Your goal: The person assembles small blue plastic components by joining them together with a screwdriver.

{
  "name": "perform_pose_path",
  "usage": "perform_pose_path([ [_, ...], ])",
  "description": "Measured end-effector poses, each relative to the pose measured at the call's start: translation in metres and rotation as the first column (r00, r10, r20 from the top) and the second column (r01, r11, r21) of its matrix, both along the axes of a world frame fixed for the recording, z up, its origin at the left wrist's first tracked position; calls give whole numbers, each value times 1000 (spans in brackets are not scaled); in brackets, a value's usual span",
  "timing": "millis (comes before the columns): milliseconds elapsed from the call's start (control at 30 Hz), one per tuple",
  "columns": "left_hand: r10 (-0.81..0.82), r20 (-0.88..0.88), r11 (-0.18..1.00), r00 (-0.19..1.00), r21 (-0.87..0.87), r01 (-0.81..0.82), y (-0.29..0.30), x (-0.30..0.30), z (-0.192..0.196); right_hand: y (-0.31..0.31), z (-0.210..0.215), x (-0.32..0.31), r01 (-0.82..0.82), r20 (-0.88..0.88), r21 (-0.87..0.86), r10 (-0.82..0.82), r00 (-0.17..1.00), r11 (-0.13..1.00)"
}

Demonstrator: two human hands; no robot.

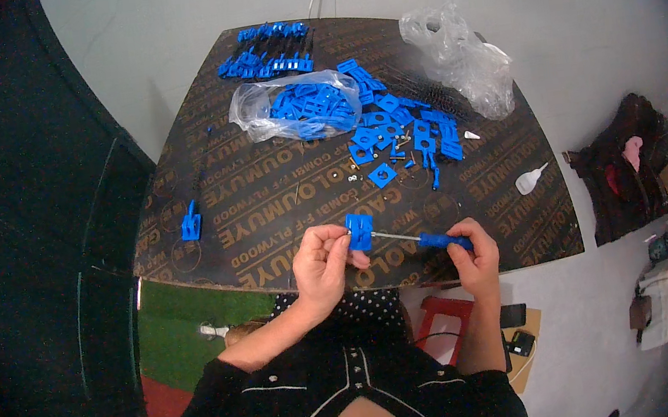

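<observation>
Pinching between thumb and fingers, left hand [322, 264] holds blue plastic bracket [360, 232] over the dark tabletop's [519, 223] near side, presumably steadying it against turning. Screwdriver [398, 237] appears to meet its right edge; right hand [477, 258] wraps the blue handle [440, 240], likely for controlled twisting.

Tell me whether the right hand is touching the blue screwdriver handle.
Touching: the head view shows the right hand gripping the rear end of the blue screwdriver handle.
</observation>
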State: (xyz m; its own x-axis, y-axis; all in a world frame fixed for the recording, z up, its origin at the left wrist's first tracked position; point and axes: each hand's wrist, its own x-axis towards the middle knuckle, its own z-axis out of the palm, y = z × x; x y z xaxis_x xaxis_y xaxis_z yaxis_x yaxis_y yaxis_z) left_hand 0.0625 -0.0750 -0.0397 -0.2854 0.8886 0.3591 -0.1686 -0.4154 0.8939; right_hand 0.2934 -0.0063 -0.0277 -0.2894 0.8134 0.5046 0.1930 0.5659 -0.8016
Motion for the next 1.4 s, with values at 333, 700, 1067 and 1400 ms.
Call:
perform_pose_path([
  [333, 14, 9, 1000, 1000, 14, -14, -1, 2, -1, -1, -1, 0, 2, 2, -6, -2, 1000, 1000],
  [700, 23, -8, 1000, 1000, -12, -23, -2, 2, 0, -1, 0, 0, -11, -8, -5, 11, 1000, 1000],
  [1067, 75, -5, 996, 997, -45, -75, -2, 3, 2, 0, 0, 0, -32, 2, 11, 32, 999, 999],
  [1400, 79, -15, 997, 997, -5, -79, 0, 5, -1, -2, 1, -2, 19, 23, 6, -19, 1000, 1000],
])
